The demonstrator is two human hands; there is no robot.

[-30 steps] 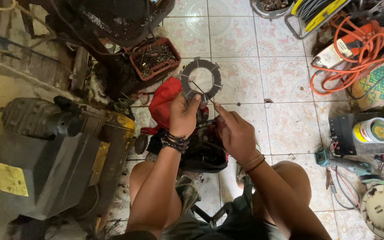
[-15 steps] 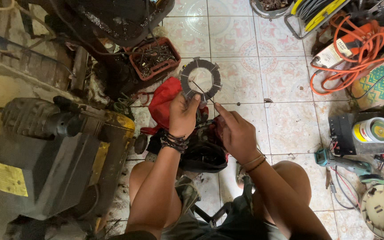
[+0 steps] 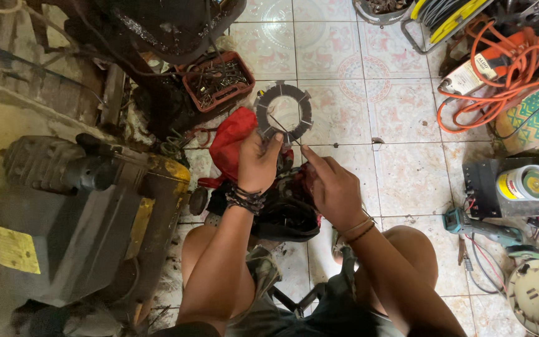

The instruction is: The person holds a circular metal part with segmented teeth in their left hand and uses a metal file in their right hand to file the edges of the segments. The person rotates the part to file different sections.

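Pale patterned floor tiles [image 3: 350,112] lie under me, crowded with workshop clutter. My left hand [image 3: 258,163] is clenched on the lower edge of a grey notched ring [image 3: 284,112], holding it up above the floor. My right hand [image 3: 332,187] pinches a thin wire [image 3: 282,128] that crosses the ring's opening. A red cloth [image 3: 232,145] sits just beside my left hand, a red tray of screws [image 3: 218,81] beyond it, an orange cable [image 3: 500,75] well off right.
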